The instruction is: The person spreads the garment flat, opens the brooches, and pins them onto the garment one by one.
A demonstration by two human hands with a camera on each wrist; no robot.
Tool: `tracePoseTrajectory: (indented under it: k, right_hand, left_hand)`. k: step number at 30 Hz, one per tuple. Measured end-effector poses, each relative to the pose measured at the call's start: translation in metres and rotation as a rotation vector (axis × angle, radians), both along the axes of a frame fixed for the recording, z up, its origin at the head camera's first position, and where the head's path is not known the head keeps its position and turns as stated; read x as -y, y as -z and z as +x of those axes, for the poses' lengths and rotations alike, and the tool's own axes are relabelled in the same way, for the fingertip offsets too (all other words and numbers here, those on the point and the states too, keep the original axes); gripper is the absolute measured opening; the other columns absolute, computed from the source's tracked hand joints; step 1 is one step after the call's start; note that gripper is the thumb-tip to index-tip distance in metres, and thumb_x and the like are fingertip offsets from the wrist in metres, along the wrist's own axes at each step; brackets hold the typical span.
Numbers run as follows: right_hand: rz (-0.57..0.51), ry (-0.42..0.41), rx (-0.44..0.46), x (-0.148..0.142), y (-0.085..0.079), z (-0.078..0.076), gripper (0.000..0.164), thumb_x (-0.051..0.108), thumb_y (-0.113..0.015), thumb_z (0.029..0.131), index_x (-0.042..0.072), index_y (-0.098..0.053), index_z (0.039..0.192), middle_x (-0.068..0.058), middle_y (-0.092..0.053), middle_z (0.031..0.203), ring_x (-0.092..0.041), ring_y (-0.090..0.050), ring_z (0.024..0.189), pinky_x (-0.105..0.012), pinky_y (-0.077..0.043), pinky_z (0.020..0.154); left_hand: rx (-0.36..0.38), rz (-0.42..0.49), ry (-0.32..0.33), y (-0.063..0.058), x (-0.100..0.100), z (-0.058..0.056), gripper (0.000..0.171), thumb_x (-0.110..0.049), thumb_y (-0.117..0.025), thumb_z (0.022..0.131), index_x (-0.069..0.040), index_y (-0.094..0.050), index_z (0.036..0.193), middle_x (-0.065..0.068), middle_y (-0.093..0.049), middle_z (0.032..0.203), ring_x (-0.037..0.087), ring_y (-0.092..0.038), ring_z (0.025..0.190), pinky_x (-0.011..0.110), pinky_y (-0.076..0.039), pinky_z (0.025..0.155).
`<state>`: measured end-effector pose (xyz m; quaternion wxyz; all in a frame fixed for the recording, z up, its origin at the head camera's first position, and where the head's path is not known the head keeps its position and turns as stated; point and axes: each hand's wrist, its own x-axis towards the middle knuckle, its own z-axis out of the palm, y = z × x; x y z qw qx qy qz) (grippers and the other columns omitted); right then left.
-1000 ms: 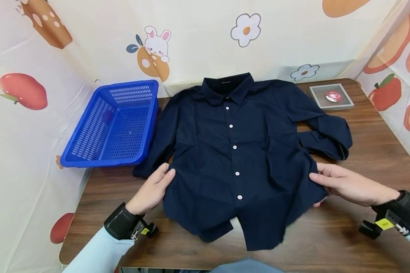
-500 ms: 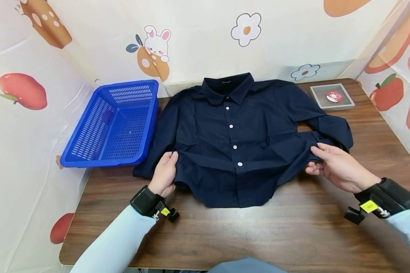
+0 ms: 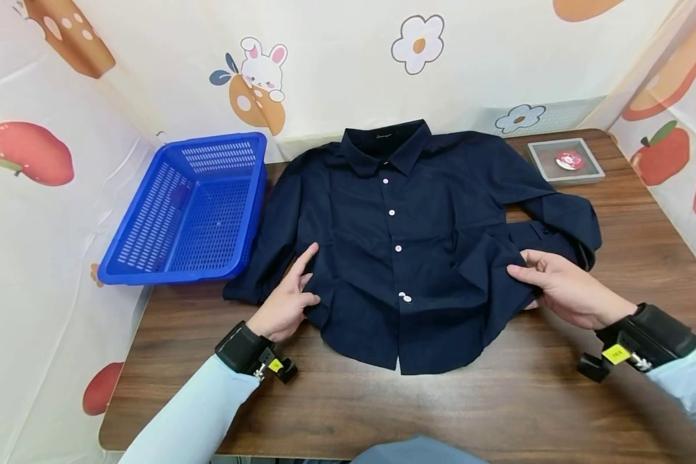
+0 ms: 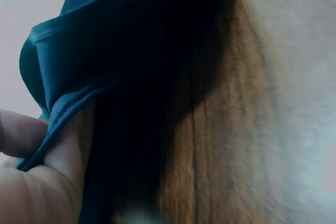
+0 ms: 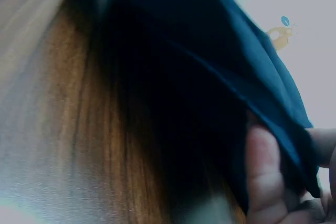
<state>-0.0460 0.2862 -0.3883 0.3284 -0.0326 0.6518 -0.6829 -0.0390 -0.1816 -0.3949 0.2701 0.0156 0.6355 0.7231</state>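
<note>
A dark navy button-up shirt (image 3: 348, 212) lies face up, collar away from me, with white buttons down its front. At its lower left side is my left hand (image 3: 284, 306), index finger stretched over the cloth. In the left wrist view, the shirt's hem (image 4: 65, 111) passes between the thumb and the fingers, which reach underneath. My right hand (image 3: 568, 290) pinches the lower right side, thumb on top and fingers below. In the right wrist view the raised shirt edge (image 5: 226, 77) shows over the table. Cloth bunches beside the right hand, near the folded-in sleeve (image 3: 568, 219).
A blue perforated basket (image 3: 209, 212) stands at the left, against the shirt's left sleeve. A small grey tray (image 3: 548, 169) with a round red-and-white item sits at the back right. The brown wooden table (image 3: 348, 412) meets a printed cloth backdrop behind.
Both hands moved up and inward, pulling the shirt's lower part away from me. The hem then settled slightly back toward me, the left index finger straightened, and the right side loosened into folds.
</note>
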Motion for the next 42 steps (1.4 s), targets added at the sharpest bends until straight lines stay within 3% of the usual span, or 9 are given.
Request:
tracePoseTrajectory:
  k: [5,9,14,21,27,32,35,39,42]
  right_hand:
    - [0.109,0.054,-0.035,-0.004,-0.006,0.014,0.036,0.014,-0.051,0.101,0.010,-0.035,0.133,-0.007,-0.064,0.085,-0.019,-0.062,0.064,-0.033,-0.052,0.053]
    - [0.231,0.022,0.003,-0.011,-0.013,0.028,0.071,0.017,-0.055,0.099,0.021,-0.007,0.152,-0.020,-0.055,0.086,-0.023,-0.062,0.056,-0.035,-0.053,0.051]
    - [0.331,-0.088,0.082,-0.017,-0.014,0.041,0.090,0.017,-0.060,0.095,0.013,0.008,0.154,-0.013,-0.041,0.077,-0.020,-0.059,0.048,-0.034,-0.052,0.047]
    - [0.316,-0.261,0.086,-0.023,-0.007,0.057,0.095,0.010,-0.060,0.092,-0.006,0.016,0.147,-0.004,-0.051,0.061,-0.017,-0.054,0.040,-0.029,-0.046,0.037]
    - [0.418,-0.339,0.040,-0.024,-0.004,0.067,0.102,0.013,-0.068,0.088,-0.003,0.011,0.150,-0.009,-0.053,0.053,-0.019,-0.054,0.037,-0.028,-0.043,0.035]
    - [0.409,-0.383,0.076,-0.028,-0.005,0.070,0.107,0.015,-0.070,0.087,0.000,0.016,0.150,-0.013,-0.056,0.056,-0.023,-0.057,0.039,-0.024,-0.042,0.037]
    - [0.476,-0.389,0.064,-0.030,-0.011,0.067,0.104,0.022,-0.069,0.089,-0.002,0.012,0.150,-0.012,-0.058,0.059,-0.026,-0.058,0.041,-0.025,-0.043,0.038]
    - [0.706,-0.349,-0.089,-0.029,-0.023,0.053,0.093,0.035,-0.064,0.092,-0.005,-0.005,0.151,-0.005,-0.065,0.068,-0.025,-0.059,0.044,-0.029,-0.044,0.041]
    - [0.814,-0.315,-0.256,-0.024,-0.031,0.038,0.082,0.038,-0.060,0.095,-0.004,-0.016,0.149,0.000,-0.064,0.070,-0.020,-0.057,0.046,-0.030,-0.044,0.045]
  left_hand:
    - [0.023,-0.129,0.042,-0.009,0.015,0.019,0.064,0.017,-0.036,0.088,-0.016,-0.044,0.143,0.009,-0.028,0.149,0.007,-0.048,0.058,0.018,-0.037,0.047]
    - [0.082,-0.189,0.059,-0.013,0.023,0.039,0.053,0.015,-0.035,0.087,-0.003,-0.045,0.136,0.016,-0.033,0.144,0.006,-0.046,0.055,0.020,-0.043,0.051]
    - [0.164,-0.178,0.060,-0.013,0.024,0.063,0.051,0.016,-0.034,0.083,0.006,-0.039,0.133,0.024,-0.039,0.134,0.023,-0.060,0.100,0.031,-0.053,0.076]
    - [0.194,-0.292,0.058,-0.014,0.021,0.089,0.042,0.015,-0.041,0.081,0.006,-0.043,0.122,0.024,-0.040,0.119,0.024,-0.062,0.075,0.041,-0.057,0.060]
    - [0.153,-0.459,0.101,-0.018,0.022,0.100,0.025,-0.007,-0.060,0.090,0.001,-0.052,0.112,0.011,-0.048,0.075,0.016,-0.049,0.042,0.035,-0.053,0.046]
    - [0.030,-0.588,0.191,-0.022,0.028,0.099,0.022,-0.026,-0.061,0.095,-0.005,-0.059,0.101,0.008,-0.057,0.053,0.017,-0.057,0.040,0.031,-0.048,0.040]
    - [-0.186,-0.793,0.225,-0.028,0.029,0.093,0.015,-0.027,-0.060,0.095,-0.012,-0.063,0.095,-0.001,-0.054,0.049,0.011,-0.052,0.039,0.026,-0.044,0.040]
    - [-0.506,-1.012,0.133,-0.038,0.021,0.077,0.009,-0.024,-0.064,0.094,-0.015,-0.067,0.093,-0.010,-0.046,0.053,0.006,-0.043,0.043,0.024,-0.036,0.043]
    - [-0.644,-0.988,0.056,-0.048,0.009,0.059,0.008,-0.021,-0.066,0.092,-0.013,-0.067,0.094,-0.009,-0.046,0.058,0.005,-0.044,0.047,0.024,-0.039,0.046]
